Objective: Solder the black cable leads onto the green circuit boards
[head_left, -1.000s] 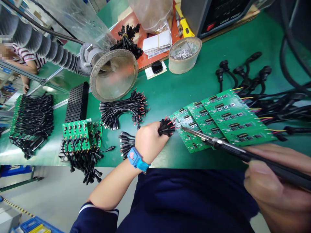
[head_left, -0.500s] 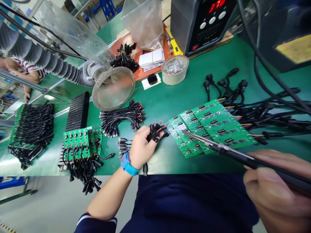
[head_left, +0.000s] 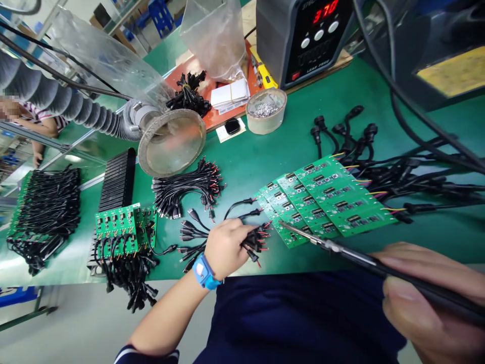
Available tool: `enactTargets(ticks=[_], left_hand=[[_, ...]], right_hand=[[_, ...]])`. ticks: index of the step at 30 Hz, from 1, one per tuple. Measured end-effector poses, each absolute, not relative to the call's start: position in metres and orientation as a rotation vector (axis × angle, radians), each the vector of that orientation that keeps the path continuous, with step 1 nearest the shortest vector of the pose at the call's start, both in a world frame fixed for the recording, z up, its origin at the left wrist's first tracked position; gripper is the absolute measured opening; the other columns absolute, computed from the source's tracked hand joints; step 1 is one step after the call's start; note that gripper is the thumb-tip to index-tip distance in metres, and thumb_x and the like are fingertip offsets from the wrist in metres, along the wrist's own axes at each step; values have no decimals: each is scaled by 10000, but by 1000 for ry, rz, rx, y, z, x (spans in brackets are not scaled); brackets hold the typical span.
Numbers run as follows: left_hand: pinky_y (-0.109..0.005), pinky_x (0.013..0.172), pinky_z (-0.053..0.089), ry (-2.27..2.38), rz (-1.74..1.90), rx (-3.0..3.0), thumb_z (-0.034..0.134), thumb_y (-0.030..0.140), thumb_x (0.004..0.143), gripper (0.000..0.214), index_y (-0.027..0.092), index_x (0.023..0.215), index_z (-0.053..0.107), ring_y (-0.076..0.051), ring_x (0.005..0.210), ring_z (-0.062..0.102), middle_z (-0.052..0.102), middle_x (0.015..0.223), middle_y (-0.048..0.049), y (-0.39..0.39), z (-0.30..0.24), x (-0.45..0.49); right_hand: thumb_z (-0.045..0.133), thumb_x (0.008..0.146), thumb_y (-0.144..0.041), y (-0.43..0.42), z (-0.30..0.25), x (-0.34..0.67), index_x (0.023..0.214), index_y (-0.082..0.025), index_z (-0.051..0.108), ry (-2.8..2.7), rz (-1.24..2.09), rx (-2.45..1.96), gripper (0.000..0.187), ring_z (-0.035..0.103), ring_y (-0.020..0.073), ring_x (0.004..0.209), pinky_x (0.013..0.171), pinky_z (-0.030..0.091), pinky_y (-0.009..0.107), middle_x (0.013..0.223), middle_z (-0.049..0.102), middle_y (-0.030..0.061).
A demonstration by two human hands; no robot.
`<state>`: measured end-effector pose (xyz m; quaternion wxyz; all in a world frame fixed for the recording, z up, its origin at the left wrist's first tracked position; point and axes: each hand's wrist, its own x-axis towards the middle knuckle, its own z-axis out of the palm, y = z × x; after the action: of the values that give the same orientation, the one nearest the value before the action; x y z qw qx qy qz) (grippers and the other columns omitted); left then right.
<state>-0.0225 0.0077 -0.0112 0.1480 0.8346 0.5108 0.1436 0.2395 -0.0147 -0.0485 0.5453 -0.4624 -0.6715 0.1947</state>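
Observation:
My left hand (head_left: 224,247), a blue strap on its wrist, is closed round a bunch of short black cables with red-tipped wires (head_left: 254,238) at the near edge of the green mat. My right hand (head_left: 432,303) grips a soldering iron (head_left: 341,250) like a pen at the lower right. The iron's tip reaches the near corner of a fanned row of green circuit boards (head_left: 326,197). Loose black cables (head_left: 191,230) spread out just left of my left hand.
A fume-extractor funnel (head_left: 172,141) on a ribbed hose hangs over the mat's left half. Behind stand a soldering station (head_left: 303,35) reading 370, a tub of solder scraps (head_left: 265,111) and a cable bundle (head_left: 187,187). Wired boards (head_left: 121,222) lie left; black leads (head_left: 379,167) trail right. Another person (head_left: 26,119) sits far left.
My left hand drew back toward me with the cable bunch, and a few cables fanned out on the mat. The view tilted up, showing the station's display. The iron barely moved.

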Motion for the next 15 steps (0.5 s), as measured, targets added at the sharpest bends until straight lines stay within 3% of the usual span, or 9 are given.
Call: enactTargets(ticks=[3, 15], left_hand=[[-261, 599, 465, 1480, 396, 2412, 419, 213, 848, 248, 173, 949, 642, -158, 635, 544, 554, 651, -38, 9, -11, -22], [-247, 558, 434, 1496, 383, 2344, 435, 164, 813, 232, 159, 899, 650, -150, 591, 508, 530, 633, -28, 11, -8, -21]], right_hand=[[619, 711, -221, -11, -44, 233, 966, -317, 628, -1603, 421, -1035, 273, 551, 195, 499, 413, 487, 359, 668, 604, 2], [615, 720, -187, -8, -37, 220, 988, -324, 618, -1594, 431, -1095, 301, 570, 196, 588, 506, 508, 364, 728, 616, 9]])
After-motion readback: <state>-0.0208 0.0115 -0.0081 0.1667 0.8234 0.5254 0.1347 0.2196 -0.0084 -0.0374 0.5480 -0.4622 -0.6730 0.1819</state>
